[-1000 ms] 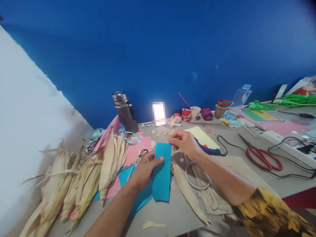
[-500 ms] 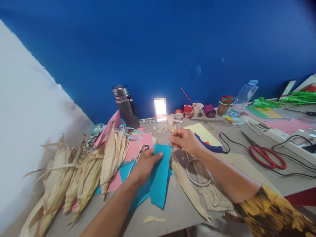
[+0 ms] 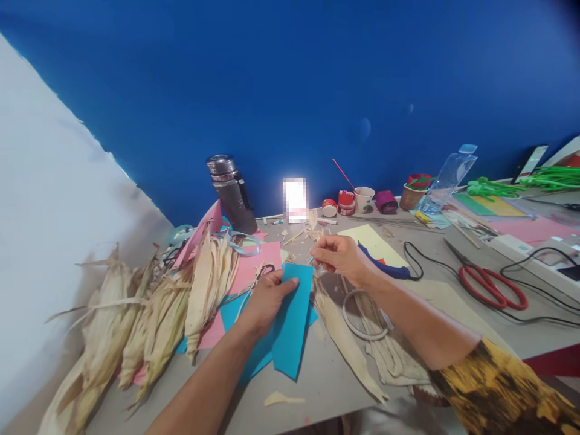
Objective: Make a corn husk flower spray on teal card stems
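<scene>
Blue paper (image 3: 294,326): flat, stiff-looking strip, tilted over the counter (image 3: 328,386), pinched in your left hand (image 3: 265,302). Your right hand (image 3: 338,258): fingers narrowed near the strip's upper corner, contents too small to tell. Husk (image 3: 347,341): dry, tapered, lying beside.

A loose, wide-mouthed fabric sleeve (image 3: 507,393), mustard yellow with dark brown to near-black blotches and streaks, covers the upper part of the right arm and runs off toward the lower right corner. Its print is irregular and mottled, and its hem crosses the arm at a slant. Beyond the hem, the right forearm (image 3: 408,317) and right hand (image 3: 338,255) are bare, as are the left forearm (image 3: 203,374) and left hand (image 3: 267,305).
</scene>
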The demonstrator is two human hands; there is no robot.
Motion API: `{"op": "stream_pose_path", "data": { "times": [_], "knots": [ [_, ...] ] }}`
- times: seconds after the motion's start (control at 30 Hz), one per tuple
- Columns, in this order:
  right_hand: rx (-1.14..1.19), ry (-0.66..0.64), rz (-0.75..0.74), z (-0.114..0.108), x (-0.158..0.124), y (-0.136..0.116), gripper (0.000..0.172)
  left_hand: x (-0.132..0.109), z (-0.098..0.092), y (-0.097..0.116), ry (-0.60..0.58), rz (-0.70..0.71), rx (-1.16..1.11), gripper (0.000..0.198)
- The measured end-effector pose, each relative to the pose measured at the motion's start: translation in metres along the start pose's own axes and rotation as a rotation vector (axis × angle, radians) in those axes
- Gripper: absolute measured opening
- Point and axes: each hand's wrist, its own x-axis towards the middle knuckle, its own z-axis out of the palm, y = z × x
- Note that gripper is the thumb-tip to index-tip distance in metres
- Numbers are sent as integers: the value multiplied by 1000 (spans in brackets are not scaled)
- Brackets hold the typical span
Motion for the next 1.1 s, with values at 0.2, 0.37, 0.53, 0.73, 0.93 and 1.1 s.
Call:
{"op": "stream_pose_path", "data": {
  "times": [0.2, 0.37, 0.53, 0.73, 0.93, 1.1],
  "knots": [
    [3, 5, -12, 0, 0, -1, 32, -2, 3, 1, -15, -35, 32, 31],
    [-90, -14, 10, -1, 2, 6, 30, 1, 1, -1, 50, 18, 30, 28],
    [-61, -71, 52, 2, 2, 11, 27, 7, -4, -5, 130, 80, -33, 25],
    [-111, -80, 88, 3, 4, 19, 26, 12, -11, -8, 204, 134, -23, 31],
    [-156, -106, 89, 1, 9, 32, 24, 12, -12, -8, 202, 141, -4, 31],
    [-192, -96, 49, 0, 7, 28, 27, 13, -13, -9, 203, 142, 43, 30]
  ]
}}
